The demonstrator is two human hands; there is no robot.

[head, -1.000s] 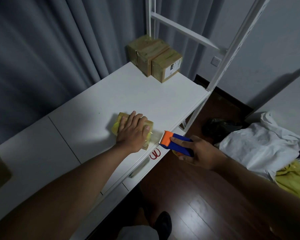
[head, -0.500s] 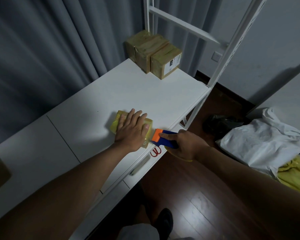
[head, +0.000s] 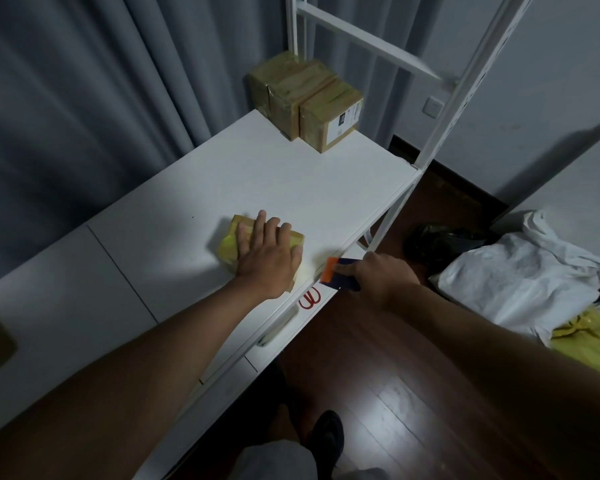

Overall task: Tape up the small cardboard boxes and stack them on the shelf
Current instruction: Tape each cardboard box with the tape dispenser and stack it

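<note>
Two hands at work: left hand (head: 269,259) lies flat, fingers straight, pressing the box (head: 229,244) onto the shelf (head: 291,188). Just right of it, right hand (head: 378,275) grips the dispenser (head: 336,273) at the shelf's edge. Beyond both, boxes (head: 305,98) sit together.

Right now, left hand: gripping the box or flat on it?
Flat. The left hand lies palm down on the box, fingers straight across its top, not curled round it.

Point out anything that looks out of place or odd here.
Red scissors lie on the lower ledge under the white shelf top, near its edge. A heap of white bags and a yellow bag clutters the floor.
</note>
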